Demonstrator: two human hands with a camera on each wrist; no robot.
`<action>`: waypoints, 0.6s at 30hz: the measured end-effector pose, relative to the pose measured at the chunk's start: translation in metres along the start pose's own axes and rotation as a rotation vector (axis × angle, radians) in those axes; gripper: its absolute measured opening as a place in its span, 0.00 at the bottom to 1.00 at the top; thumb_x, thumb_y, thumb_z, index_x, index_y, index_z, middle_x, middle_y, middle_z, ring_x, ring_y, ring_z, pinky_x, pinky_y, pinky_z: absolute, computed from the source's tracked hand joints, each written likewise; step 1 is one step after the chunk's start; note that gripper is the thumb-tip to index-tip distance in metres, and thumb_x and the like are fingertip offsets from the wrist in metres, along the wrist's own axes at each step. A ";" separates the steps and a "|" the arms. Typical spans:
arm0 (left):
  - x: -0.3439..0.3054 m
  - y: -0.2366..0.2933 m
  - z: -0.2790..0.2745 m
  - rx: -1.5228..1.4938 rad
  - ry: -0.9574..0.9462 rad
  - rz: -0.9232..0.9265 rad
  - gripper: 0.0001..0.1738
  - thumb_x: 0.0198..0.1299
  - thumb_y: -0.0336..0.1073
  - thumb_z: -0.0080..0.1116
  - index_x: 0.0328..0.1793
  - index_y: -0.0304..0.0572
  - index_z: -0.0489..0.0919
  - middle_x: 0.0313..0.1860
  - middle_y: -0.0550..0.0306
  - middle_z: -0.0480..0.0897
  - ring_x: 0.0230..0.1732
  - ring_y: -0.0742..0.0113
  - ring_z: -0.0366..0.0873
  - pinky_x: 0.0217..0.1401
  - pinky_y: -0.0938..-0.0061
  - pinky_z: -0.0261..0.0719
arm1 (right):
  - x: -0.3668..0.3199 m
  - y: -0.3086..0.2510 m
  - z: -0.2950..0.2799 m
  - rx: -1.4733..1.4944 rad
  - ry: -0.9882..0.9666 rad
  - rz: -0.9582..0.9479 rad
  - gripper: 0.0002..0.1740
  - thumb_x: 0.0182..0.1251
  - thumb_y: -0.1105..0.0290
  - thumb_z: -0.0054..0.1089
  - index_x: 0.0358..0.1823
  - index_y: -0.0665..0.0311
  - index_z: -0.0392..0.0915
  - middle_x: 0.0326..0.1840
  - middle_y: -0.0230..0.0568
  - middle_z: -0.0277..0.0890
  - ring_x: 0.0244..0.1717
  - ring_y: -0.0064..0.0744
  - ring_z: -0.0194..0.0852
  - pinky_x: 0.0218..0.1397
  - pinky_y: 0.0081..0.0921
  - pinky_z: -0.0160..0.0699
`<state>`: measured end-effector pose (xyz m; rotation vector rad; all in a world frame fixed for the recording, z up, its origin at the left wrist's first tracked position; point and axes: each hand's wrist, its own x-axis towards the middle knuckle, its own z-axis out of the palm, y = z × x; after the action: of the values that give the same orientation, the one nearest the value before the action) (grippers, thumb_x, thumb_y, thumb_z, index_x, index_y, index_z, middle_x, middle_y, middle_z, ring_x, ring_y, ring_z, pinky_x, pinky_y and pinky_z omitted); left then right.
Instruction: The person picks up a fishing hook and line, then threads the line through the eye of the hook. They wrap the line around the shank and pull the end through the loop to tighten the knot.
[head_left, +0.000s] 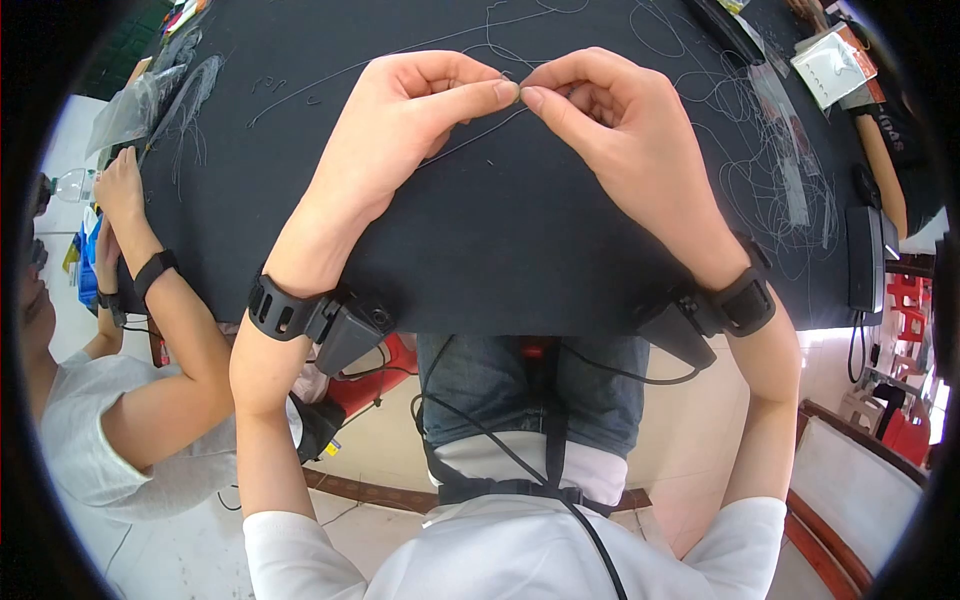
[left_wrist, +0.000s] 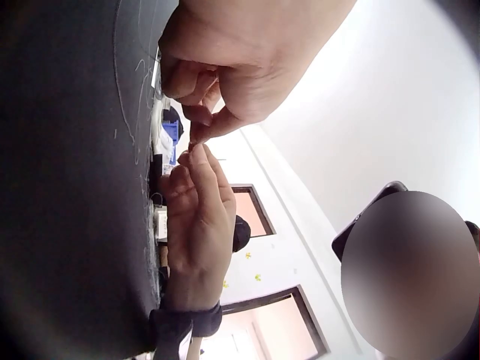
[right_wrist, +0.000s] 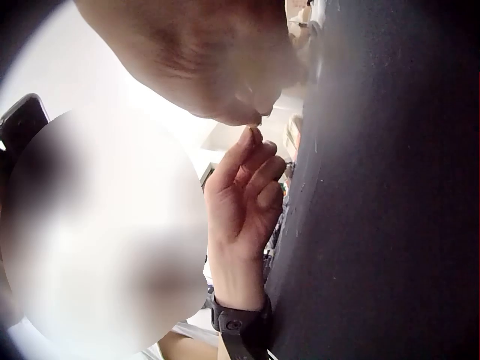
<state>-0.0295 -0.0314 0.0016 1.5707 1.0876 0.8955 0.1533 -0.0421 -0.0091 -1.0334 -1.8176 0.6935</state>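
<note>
Over the black table, my two hands meet fingertip to fingertip. Thumb and forefinger of my left hand pinch a small hook, its curved end just showing above the fingertips. My right hand has its thumb and forefinger pressed together against the left ones, pinching a thin grey line; the exact spot is covered by the fingers. Both hands' other fingers are curled in. Part of a thin grey line passes beneath the hands. Several small dark hooks lie on the cloth to the left.
A tangle of thin line spreads over the right side, by clear plastic strips. Clear plastic bags lie at the far left. Another person's hand rests at the left table edge. A black box stands at the right edge.
</note>
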 end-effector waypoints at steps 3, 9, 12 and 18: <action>0.000 0.002 -0.001 -0.044 -0.002 -0.028 0.10 0.53 0.38 0.61 0.38 0.42 0.83 0.20 0.70 0.74 0.17 0.86 0.58 0.18 0.88 0.50 | 0.000 -0.002 -0.002 -0.048 -0.025 -0.015 0.07 0.59 0.72 0.58 0.35 0.69 0.77 0.25 0.33 0.74 0.25 0.17 0.69 0.29 0.12 0.67; 0.001 0.000 -0.003 -0.078 -0.014 -0.043 0.12 0.51 0.39 0.63 0.38 0.41 0.83 0.20 0.69 0.75 0.17 0.86 0.58 0.18 0.88 0.51 | 0.001 -0.002 -0.002 -0.013 -0.003 -0.014 0.07 0.58 0.72 0.58 0.34 0.70 0.78 0.25 0.37 0.75 0.24 0.21 0.71 0.28 0.16 0.68; 0.001 0.000 -0.003 -0.076 -0.008 -0.055 0.12 0.51 0.39 0.64 0.38 0.40 0.83 0.19 0.69 0.74 0.17 0.86 0.58 0.18 0.88 0.50 | 0.001 -0.002 -0.002 0.006 0.007 -0.002 0.08 0.56 0.71 0.58 0.32 0.70 0.79 0.25 0.40 0.75 0.23 0.25 0.72 0.28 0.19 0.70; 0.002 0.001 -0.003 -0.075 -0.009 -0.081 0.12 0.52 0.40 0.63 0.38 0.39 0.83 0.19 0.68 0.73 0.17 0.86 0.58 0.17 0.88 0.50 | -0.001 0.000 -0.004 -0.036 0.025 -0.050 0.08 0.57 0.71 0.58 0.33 0.70 0.79 0.25 0.40 0.76 0.23 0.25 0.72 0.28 0.19 0.70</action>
<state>-0.0316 -0.0291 0.0035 1.4573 1.0914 0.8645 0.1567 -0.0423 -0.0080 -1.0122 -1.8340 0.6166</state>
